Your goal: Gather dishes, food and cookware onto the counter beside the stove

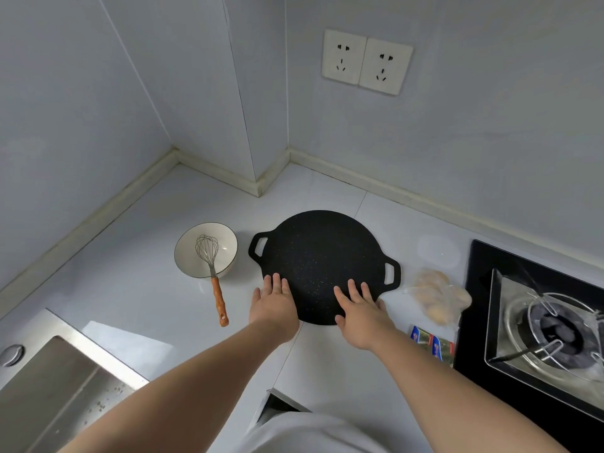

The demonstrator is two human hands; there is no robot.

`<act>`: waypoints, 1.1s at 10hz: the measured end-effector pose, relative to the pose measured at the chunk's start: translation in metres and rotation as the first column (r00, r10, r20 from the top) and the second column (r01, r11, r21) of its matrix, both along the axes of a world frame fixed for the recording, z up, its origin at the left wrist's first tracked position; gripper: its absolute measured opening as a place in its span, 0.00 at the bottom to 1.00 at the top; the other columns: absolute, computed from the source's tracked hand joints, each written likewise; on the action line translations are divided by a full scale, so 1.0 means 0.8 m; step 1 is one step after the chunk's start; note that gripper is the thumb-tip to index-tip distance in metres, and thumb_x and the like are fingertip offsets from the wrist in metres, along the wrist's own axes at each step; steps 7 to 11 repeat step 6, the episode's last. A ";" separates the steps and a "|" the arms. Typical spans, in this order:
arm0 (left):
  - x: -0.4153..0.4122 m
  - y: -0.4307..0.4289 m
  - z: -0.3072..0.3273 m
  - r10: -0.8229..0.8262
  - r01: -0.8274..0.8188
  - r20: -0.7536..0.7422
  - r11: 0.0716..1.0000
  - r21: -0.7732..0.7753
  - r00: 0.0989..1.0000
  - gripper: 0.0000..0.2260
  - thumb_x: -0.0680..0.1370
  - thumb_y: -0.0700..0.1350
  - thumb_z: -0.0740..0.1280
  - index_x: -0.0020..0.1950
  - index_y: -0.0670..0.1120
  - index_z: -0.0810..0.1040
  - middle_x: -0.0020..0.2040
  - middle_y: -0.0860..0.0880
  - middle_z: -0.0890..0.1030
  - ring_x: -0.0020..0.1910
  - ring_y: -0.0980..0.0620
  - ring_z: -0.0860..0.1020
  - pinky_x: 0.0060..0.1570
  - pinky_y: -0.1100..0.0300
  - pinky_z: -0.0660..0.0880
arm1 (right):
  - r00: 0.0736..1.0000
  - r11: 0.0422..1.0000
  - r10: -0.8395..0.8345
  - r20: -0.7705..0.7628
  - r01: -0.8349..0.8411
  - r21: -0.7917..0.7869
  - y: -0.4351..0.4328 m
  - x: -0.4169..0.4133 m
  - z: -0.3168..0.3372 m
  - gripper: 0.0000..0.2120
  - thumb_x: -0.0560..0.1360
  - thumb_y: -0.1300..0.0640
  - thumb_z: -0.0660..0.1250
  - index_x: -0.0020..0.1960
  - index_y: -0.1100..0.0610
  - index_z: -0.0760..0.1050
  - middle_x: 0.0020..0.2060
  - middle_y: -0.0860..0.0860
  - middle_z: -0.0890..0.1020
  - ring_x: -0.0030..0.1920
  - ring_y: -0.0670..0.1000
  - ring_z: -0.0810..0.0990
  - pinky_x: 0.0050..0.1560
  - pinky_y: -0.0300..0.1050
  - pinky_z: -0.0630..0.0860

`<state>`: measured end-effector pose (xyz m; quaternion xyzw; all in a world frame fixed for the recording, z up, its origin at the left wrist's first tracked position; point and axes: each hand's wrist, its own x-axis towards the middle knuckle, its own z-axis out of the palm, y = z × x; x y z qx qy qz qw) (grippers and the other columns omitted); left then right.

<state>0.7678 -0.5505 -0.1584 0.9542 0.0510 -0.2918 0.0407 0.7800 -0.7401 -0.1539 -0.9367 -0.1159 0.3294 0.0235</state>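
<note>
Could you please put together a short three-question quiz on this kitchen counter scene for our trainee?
1. True or false: the wire head of the metal whisk with an orange handle rests inside the white round bowl.
2. How do the left hand and right hand meet the flat black round pan with two loop handles? A. flat on its near edge; B. gripping its handles; C. on its far edge.
3. Fill in: the clear bag of pale round food lies between the pan and the ____.
Key: 1 true; 2 A; 3 gas stove.
</note>
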 end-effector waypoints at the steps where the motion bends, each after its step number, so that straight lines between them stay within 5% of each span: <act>1: 0.000 0.000 0.002 -0.016 0.016 -0.012 1.000 0.002 1.000 0.37 0.80 0.36 0.61 0.81 0.43 0.40 0.81 0.42 0.39 0.80 0.40 0.38 0.78 0.45 0.44 | 1.000 1.000 0.003 -0.007 -0.003 -0.018 0.000 -0.001 0.002 0.31 0.85 0.48 0.52 0.81 0.46 0.38 0.80 0.51 0.38 0.80 0.58 0.37 0.77 0.63 0.48; 4: 0.003 0.005 0.005 -0.025 0.024 -0.024 0.999 -0.039 0.999 0.36 0.81 0.37 0.60 0.81 0.43 0.41 0.81 0.42 0.39 0.80 0.40 0.39 0.78 0.44 0.44 | 0.995 0.994 -0.076 0.066 0.070 0.081 -0.003 -0.013 0.006 0.31 0.84 0.49 0.54 0.82 0.48 0.43 0.81 0.52 0.44 0.81 0.56 0.42 0.78 0.57 0.48; 5: 0.004 0.002 0.013 0.034 -0.029 0.049 0.993 -0.113 0.998 0.33 0.82 0.42 0.60 0.81 0.42 0.44 0.82 0.41 0.43 0.80 0.40 0.42 0.79 0.46 0.47 | 0.959 0.961 -0.194 0.208 0.142 0.239 -0.009 -0.027 0.017 0.27 0.83 0.50 0.57 0.80 0.51 0.56 0.80 0.52 0.57 0.79 0.54 0.57 0.75 0.50 0.61; 6: 0.023 -0.005 0.042 0.059 -0.018 0.194 0.979 -0.205 0.979 0.29 0.84 0.48 0.56 0.81 0.42 0.48 0.82 0.42 0.47 0.81 0.42 0.47 0.79 0.49 0.49 | 0.844 0.909 -0.338 0.417 0.178 0.377 -0.017 -0.021 0.034 0.19 0.82 0.51 0.61 0.71 0.54 0.71 0.67 0.51 0.76 0.64 0.52 0.77 0.61 0.44 0.74; 11: 0.023 -0.005 0.042 0.059 -0.018 0.194 0.979 -0.205 0.979 0.29 0.84 0.48 0.56 0.81 0.42 0.48 0.82 0.42 0.47 0.81 0.42 0.47 0.79 0.49 0.49 | 0.844 0.909 -0.338 0.417 0.178 0.377 -0.017 -0.021 0.034 0.19 0.82 0.51 0.61 0.71 0.54 0.71 0.67 0.51 0.76 0.64 0.52 0.77 0.61 0.44 0.74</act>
